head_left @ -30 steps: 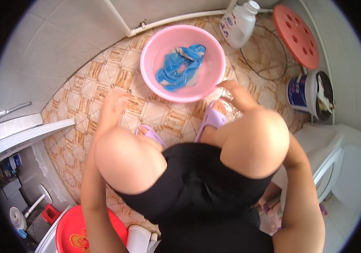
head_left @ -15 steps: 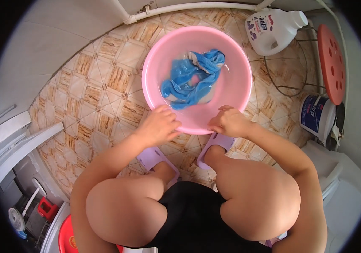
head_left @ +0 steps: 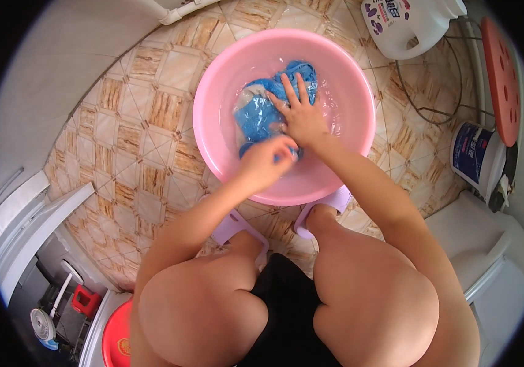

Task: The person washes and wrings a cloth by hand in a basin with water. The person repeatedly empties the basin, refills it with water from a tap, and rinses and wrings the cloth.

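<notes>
Squatting over a round pink plastic basin (head_left: 213,116) on the tan patterned tile floor (head_left: 139,128), I work a wet blue cloth garment (head_left: 259,119) that lies in shallow water at the basin's middle. My right hand (head_left: 302,116) lies flat on the cloth, fingers spread wide, seemingly to pin it against the bottom; my left hand (head_left: 268,160) is curled narrow over the cloth's near edge, gripping a bunch of it. My feet in pale lilac slippers (head_left: 231,223) sit just beside the basin's near rim, keeping it within easy reach. Close at hand beyond the far rim lies a white plastic detergent jug (head_left: 406,27), with a white and blue tub (head_left: 476,156) and a red perforated stool (head_left: 502,79) off to my right
</notes>
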Tool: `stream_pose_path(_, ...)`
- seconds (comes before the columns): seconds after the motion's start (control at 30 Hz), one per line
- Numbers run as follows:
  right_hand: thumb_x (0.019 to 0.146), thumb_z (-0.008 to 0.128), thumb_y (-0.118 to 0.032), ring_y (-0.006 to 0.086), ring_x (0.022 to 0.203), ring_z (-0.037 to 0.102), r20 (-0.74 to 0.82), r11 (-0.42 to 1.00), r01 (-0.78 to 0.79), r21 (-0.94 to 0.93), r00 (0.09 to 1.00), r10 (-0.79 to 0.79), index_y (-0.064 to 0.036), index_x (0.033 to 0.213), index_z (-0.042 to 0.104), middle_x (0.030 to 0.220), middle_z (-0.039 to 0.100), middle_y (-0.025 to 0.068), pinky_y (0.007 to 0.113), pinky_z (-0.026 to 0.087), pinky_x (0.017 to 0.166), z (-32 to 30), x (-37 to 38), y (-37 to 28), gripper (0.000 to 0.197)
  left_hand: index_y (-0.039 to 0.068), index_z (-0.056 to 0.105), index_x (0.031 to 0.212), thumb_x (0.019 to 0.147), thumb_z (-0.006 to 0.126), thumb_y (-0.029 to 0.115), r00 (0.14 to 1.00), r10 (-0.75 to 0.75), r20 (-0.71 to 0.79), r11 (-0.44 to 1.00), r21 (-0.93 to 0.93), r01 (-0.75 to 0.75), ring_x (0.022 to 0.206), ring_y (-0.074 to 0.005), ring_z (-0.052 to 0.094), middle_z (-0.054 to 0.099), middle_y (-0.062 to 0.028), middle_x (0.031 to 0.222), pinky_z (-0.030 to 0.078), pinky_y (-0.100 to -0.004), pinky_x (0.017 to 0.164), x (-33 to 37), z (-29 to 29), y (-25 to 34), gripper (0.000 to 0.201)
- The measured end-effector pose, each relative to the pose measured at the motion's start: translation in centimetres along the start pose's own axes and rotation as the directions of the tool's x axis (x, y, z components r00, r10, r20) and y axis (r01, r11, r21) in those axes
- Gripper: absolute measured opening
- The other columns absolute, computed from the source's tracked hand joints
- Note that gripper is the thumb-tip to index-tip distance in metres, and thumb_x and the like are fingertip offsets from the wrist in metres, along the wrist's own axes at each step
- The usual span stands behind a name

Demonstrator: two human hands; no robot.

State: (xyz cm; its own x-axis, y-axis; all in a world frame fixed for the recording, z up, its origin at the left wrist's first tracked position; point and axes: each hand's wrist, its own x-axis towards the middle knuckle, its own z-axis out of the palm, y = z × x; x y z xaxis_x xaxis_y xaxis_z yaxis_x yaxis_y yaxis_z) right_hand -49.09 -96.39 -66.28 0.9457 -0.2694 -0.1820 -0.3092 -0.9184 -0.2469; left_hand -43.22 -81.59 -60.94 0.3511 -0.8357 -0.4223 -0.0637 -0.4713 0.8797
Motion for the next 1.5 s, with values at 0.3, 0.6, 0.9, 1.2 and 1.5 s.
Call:
stream_pose_path(0.3, 0.074, 0.063, -0.008, 0.0281, 0.114, 0.047, -0.097, 0.426, -0.344, 0.837, 0.673, 0.733, 0.0007, 0.121, 0.047, 0.123, 0.046, 0.0232, 0.037, 0.039, 0.095, -0.2, 1.0, 0.1, 0.050, 0.025, 0.027, 0.135, 0.083, 0.044, 0.059, 0.718, -0.681, 0.140, 0.248, -0.880, 0.406, 0.116, -0.0276, 0.041, 0.042, -0.0064, 0.129, 0.023, -0.0642, 0.096, 1.2, -2.4, -1.8, 0.064)
stream_pose_path(0.6, 0.084, 0.054, -0.014, 0.0213, 0.070, 0.060, -0.155, 0.356, 0.054, 0.933, 0.952, 0.264, -0.0026, 0.088, 0.059, 0.073, 0.060, 0.0126, 0.030, 0.046, 0.066, -5.0, -3.8, -9.9, 0.013, 0.013, 0.053, 0.114, 0.086, 0.042, 0.047, 0.995, -0.038, 0.088, 0.105, -0.990, 0.092, 0.109, -0.0298, 0.052, 0.056, -0.0112, 0.115, 0.039, -0.0430, 0.096, 3.0, -3.4, -4.3, 0.046)
stream_pose_path(0.9, 0.081, 0.053, -0.033, 0.0331, 0.062, 0.061, -0.149, 0.829, -0.143, 0.541, 0.953, 0.262, -0.0089, 0.071, 0.060, 0.065, 0.061, 0.0142, 0.043, 0.048, 0.059, -3.0, 0.7, -5.9, 0.027, 0.011, 0.052, 0.109, 0.073, 0.050, 0.014, 0.860, -0.476, 0.182, 0.178, -0.938, 0.297, 0.098, -0.0265, 0.055, 0.056, -0.0086, 0.103, 0.043, -0.0475, 0.087, 0.7, -1.5, -3.5, 0.036)
stream_pose_path(1.2, 0.084, 0.050, -0.018, 0.0375, 0.078, 0.062, 0.010, 0.813, -0.477, 0.335, 0.864, 0.503, -0.0042, 0.089, 0.060, 0.085, 0.064, 0.0187, 0.048, 0.047, 0.069, -3.7, -3.3, 2.4, 0.018, 0.009, 0.046, 0.113, 0.081, 0.055, 0.010, 0.874, -0.448, -0.189, 0.574, -0.811, 0.118, 0.098, -0.0214, 0.056, 0.057, -0.0076, 0.103, 0.049, -0.0420, 0.079, -2.0, -3.1, 2.2, 0.033)
stream_pose_path(1.5, 0.076, 0.058, -0.014, 0.0306, 0.100, 0.053, -0.116, 0.937, -0.245, 0.249, 0.953, 0.280, -0.0074, 0.103, 0.055, 0.101, 0.058, 0.0114, 0.038, 0.045, 0.083, -3.4, -2.4, 2.3, 0.028, 0.004, 0.015, 0.142, 0.089, 0.048, 0.014, 0.832, -0.390, -0.394, 0.753, -0.657, 0.042, 0.119, -0.0285, 0.042, 0.027, -0.0173, 0.140, 0.046, -0.0472, 0.089, -3.0, -2.2, 0.9, 0.063)
